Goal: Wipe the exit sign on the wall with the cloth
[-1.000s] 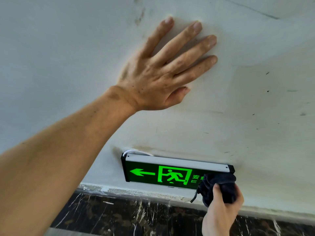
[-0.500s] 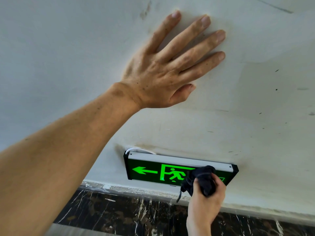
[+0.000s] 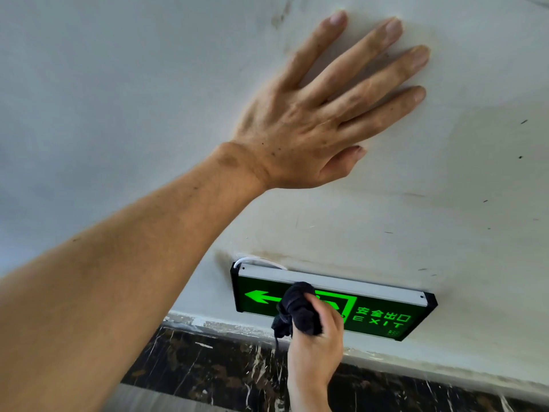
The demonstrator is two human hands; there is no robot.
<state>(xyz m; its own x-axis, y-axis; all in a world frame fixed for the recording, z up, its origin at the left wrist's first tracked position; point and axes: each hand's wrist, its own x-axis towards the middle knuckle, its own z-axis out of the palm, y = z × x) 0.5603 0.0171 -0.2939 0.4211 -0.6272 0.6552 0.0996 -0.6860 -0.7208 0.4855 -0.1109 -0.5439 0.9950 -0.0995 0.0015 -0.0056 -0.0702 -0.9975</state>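
A pale, scuffed wall fills most of the frame, with dark smudges just left of the uppermost fingertips and small black specks scattered to the right of the spread fingers. A yellowish stain runs well below the thumb, beside a thin white cable looping out of the plaster. Along the foot of the wall, level with the lower, curled fingers, a chipped paint line meets a dark marble skirting veined in white and brown.
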